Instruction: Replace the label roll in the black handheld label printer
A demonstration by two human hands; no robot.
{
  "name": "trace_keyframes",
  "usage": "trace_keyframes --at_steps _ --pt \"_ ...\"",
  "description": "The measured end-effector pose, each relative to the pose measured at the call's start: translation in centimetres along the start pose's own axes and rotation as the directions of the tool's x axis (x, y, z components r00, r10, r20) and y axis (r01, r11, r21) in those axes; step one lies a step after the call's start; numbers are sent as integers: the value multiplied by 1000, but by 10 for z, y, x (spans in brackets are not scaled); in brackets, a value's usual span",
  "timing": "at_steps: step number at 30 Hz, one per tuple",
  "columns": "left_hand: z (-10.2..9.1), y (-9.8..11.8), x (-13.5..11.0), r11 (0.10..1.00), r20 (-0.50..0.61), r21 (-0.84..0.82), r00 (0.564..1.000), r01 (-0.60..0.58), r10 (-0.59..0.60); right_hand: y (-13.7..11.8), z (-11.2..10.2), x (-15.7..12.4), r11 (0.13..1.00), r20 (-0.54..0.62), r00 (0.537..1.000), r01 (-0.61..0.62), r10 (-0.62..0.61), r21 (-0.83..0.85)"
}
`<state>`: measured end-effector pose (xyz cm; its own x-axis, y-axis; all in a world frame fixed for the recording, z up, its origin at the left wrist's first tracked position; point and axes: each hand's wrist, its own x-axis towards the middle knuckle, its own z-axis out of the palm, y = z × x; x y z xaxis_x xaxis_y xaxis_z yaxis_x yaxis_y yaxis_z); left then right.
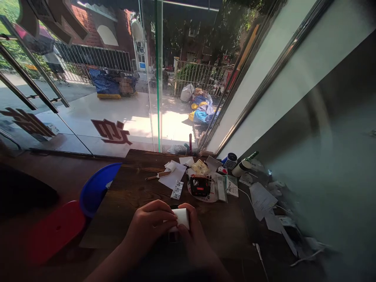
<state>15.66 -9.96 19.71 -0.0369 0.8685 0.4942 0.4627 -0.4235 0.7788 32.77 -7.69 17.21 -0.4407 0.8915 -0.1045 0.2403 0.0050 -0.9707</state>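
White roll point(181, 217), short and thick, sits between the two hands low over the near part of the table point(117, 213), close to the person's body. Left hand point(151, 221) has its fingers bent together across the roll's left side; right hand point(192, 229) cups the other side, index finger along the far edge and thumb on the near one. Both are closed in around the roll. Dark edges of something show just beyond and below it, mostly covered by the hands, so I cannot tell what it is.

Just past the hands lies a label strip point(177, 190) printed 5010, 5011 and 5012. Beyond its upper end is white paper point(169, 181), with a brown-handled tool point(158, 176) partly on it. To the right of the strip stands a black device point(200, 185) with red markings, and behind that a yellow packet point(200, 167).

Farther right are a blue can point(231, 159), loose papers point(263, 199) and a white cable point(259, 252). Left of the table are a blue tub point(100, 182) and a red stool point(55, 233). Glass panels point(123, 113) rise beyond the table, with a fence point(96, 56) outside.
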Motion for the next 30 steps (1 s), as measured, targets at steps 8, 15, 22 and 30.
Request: trace_keyframes --at_steps 8,15,22,30 --pt "-6 -1 3 993 36 -74 996 89 -86 -2 1 2 999 45 998 39 -38 -23" --pt "-9 2 6 996 6 -84 1000 20 -19 9 -3 8 985 133 983 142 -128 -97" --pt "-12 -2 3 993 125 116 992 -29 14 7 -3 11 982 177 976 147 -125 -121" --pt "-5 -10 -3 950 120 270 984 -157 128 5 -4 12 992 119 990 88 -77 -88"
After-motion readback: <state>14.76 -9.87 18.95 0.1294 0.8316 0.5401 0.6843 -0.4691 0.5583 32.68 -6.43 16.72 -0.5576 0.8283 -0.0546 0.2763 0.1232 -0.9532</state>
